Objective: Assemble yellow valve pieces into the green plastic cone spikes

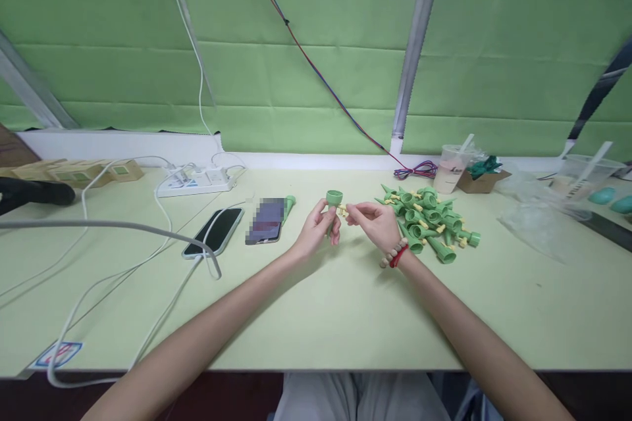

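Observation:
My left hand (314,229) is closed around a green plastic cone (334,198), held upright with its wide round mouth facing up. Close beside it, my right hand (376,223) pinches a small yellow piece (342,210) at the cone's side; whether that piece is joined to the cone I cannot tell. Just right of my right hand lies a heap of similar green cones (432,216), several with small yellow parts on them. Another green cone (289,202) lies partly behind a phone on the left.
Two phones (217,231) (266,222) lie left of my hands. White cables run from a power strip (195,183) across the left side. Drink cups (450,168), a small cardboard box (481,181) and plastic bags (530,223) stand at the right. A grey cable (123,226) crosses the left foreground.

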Demonstrator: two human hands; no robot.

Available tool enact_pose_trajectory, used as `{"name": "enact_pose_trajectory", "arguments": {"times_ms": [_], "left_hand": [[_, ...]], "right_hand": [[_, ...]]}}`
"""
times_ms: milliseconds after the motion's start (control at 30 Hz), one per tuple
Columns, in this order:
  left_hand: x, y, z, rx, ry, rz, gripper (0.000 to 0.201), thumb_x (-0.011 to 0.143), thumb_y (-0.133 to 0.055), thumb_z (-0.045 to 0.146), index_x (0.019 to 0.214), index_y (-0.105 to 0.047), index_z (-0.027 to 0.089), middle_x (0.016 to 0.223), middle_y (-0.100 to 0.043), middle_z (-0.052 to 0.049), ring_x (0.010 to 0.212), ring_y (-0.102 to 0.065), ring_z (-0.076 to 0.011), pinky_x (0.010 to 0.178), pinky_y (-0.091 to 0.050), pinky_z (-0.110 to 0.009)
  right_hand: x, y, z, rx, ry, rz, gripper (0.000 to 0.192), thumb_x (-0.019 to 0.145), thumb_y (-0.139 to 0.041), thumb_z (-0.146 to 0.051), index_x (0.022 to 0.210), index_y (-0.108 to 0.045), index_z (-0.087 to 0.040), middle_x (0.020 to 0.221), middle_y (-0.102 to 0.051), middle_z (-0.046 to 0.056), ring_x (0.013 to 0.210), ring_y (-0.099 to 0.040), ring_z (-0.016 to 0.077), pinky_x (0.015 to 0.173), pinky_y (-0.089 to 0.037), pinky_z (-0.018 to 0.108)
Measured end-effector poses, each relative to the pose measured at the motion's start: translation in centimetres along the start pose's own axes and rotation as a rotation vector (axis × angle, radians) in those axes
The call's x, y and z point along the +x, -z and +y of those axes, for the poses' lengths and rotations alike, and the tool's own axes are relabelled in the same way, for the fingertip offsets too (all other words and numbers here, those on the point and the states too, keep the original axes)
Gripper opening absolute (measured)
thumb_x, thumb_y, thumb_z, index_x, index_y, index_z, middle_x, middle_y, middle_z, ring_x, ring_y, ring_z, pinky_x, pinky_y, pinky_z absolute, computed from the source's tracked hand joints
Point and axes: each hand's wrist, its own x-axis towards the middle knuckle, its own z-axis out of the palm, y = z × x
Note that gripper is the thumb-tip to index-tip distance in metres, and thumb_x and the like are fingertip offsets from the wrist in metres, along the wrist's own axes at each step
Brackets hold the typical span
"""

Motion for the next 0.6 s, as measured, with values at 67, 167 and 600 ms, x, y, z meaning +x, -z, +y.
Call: {"name": "enact_pose_trajectory", "arguments": {"times_ms": [67,167,600], "left_hand": [[-0.06,-0.07,-0.06,0.004,0.015,-0.015,0.032,0.079,-0.049,0.05,0.088,-0.039,0.021,0.053,-0.048,0.007,0.04,-0.05,-0.0081,0.042,-0.038,-0.02],[-0.13,-0.16,-0.07,-0.007,0.043,-0.006,0.032,0.079,-0.049,0.051,0.087,-0.039,0.021,0.052,-0.048,0.008,0.039,-0.049,-0.0082,0.04,-0.036,-0.019],[-0.12,-0.07,-0.05,0.004,0.049,0.01,0.033,0.079,-0.048,0.051,0.087,-0.038,0.02,0.053,-0.048,0.008,0.039,-0.05,-0.0077,0.039,-0.038,-0.019]], "right_hand": [[-0.03,0.0,0.14,0.021,-0.054,-0.05,0.047,0.074,-0.052,-0.056,0.056,-0.065,-0.014,0.05,-0.063,0.005,0.045,-0.058,0.0127,0.05,-0.049,0.025],[0.05,0.06,0.34,0.007,-0.044,-0.054,0.048,0.076,-0.049,-0.056,0.064,-0.068,-0.014,0.057,-0.065,0.005,0.046,-0.059,0.0119,0.048,-0.048,0.023],[0.56,0.41,0.68,0.016,-0.099,-0.002,0.042,0.068,-0.061,-0.053,0.072,-0.068,-0.013,0.07,-0.069,0.008,0.055,-0.063,0.0138,0.055,-0.051,0.025]]}}
